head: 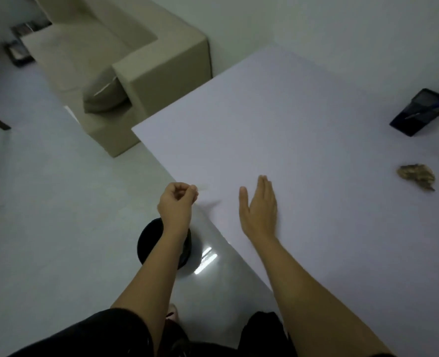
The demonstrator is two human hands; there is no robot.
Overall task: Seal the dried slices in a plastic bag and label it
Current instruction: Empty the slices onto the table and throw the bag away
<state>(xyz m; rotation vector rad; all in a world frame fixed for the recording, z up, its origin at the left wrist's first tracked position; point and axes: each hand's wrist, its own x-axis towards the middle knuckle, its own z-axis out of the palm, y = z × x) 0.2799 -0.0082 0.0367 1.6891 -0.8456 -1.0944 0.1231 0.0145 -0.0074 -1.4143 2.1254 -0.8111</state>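
A small pile of brown dried slices (417, 176) lies on the white table (303, 119) at the right. My left hand (177, 202) hovers at the table's near-left edge with thumb and fingertips pinched together. It seems to pinch a thin see-through plastic bag (209, 198), which shows only as a faint blur and a shadow on the table. My right hand (261, 210) is flat, fingers straight and together, low over the table just right of that blur. A blue pen (429, 106) rests across a dark box.
The dark box (417, 114) sits at the table's far right. A round black stool (146, 243) stands under my left forearm, on the glossy floor. A beige sofa (141, 73) with a cushion stands beyond the table's left corner.
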